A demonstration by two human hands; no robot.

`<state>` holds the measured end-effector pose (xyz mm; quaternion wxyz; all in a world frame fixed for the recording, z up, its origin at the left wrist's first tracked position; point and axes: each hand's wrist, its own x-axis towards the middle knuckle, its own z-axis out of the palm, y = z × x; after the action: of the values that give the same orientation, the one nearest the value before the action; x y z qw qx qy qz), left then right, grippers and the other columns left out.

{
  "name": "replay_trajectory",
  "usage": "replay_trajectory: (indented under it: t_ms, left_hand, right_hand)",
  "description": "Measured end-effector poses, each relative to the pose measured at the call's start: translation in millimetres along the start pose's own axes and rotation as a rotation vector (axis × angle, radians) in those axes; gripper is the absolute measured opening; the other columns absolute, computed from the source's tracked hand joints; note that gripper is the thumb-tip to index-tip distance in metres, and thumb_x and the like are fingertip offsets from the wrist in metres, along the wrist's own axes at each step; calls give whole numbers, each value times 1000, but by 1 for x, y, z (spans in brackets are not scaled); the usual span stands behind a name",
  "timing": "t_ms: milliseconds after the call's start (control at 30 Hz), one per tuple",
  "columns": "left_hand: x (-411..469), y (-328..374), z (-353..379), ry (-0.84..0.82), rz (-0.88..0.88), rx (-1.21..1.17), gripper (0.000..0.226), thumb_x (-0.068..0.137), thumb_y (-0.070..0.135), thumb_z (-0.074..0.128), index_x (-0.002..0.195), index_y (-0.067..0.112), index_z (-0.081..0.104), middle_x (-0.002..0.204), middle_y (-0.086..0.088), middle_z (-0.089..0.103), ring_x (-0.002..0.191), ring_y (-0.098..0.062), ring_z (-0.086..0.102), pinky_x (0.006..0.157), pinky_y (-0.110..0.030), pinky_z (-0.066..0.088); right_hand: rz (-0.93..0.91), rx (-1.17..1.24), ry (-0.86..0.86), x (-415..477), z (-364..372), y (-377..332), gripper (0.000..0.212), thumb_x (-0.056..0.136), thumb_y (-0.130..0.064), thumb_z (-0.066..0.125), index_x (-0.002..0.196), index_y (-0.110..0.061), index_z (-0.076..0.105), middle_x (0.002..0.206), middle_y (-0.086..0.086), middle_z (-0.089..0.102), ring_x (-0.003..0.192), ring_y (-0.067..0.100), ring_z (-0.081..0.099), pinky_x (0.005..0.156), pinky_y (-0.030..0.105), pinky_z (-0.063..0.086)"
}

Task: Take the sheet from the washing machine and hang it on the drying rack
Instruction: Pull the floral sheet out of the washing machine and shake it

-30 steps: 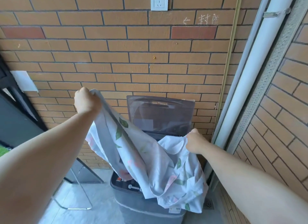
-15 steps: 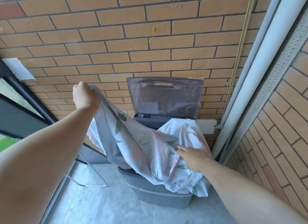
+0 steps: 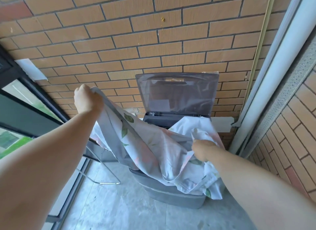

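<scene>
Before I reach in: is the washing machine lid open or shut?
Open: the lid stands raised, the sheet spilling out below it.

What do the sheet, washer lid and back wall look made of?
The sheet looks like thin woven cloth, probably cotton, matte: it creases and drapes softly. The lid seems tinted see-through plastic, glossy: reflections streak it. The wall is tan brick or brick-look tile, matte, with dark joints.

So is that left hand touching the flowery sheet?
Touching. The head view shows the left hand curled round a bunched edge of the sheet, which hangs down from its grip toward the washing machine.
</scene>
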<state>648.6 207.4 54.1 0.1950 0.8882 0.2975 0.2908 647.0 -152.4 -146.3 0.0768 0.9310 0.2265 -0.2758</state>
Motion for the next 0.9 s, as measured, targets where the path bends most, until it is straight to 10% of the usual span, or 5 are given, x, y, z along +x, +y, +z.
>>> replay_trajectory:
  t_ms: [167,300,600,767,900]
  left_hand:
    - [2,-1,-15,-8,-24,-23,27,96,8,41,110,-7,57,120,-29,54,111,-42,51,95,-42,41]
    - [3,0,-28,-25,-59,-40,26,94,7,44,112,-6,57,121,-29,52,111,-45,52,97,-44,42]
    - [-12,-3,-42,-73,-20,-30,19,90,6,50,107,2,57,122,-22,49,105,-48,55,91,-48,45]
    - [-12,-7,-45,-67,-34,-41,20,91,7,49,108,2,56,123,-22,49,105,-49,56,92,-49,46]
    - [-16,-4,-45,-73,-26,-63,17,90,8,50,105,2,57,118,-21,50,102,-47,57,89,-48,47]
  right_hand:
    - [104,425,357,-24,-82,27,37,92,-43,41,62,-23,48,70,-3,50,79,27,52,68,35,44]
    - [343,560,848,-70,-149,53,38,91,-46,43,73,-14,50,76,9,59,75,33,56,58,33,38]
    - [726,17,181,-119,-142,62,47,90,-44,51,129,-19,62,126,0,61,108,27,63,74,34,46]
    - [772,42,80,-129,-142,75,90,71,-89,43,134,-26,56,132,-3,59,111,26,63,80,33,48]
    - [585,125,244,-125,-130,79,71,85,-60,60,136,-13,46,122,6,60,103,30,61,76,34,50]
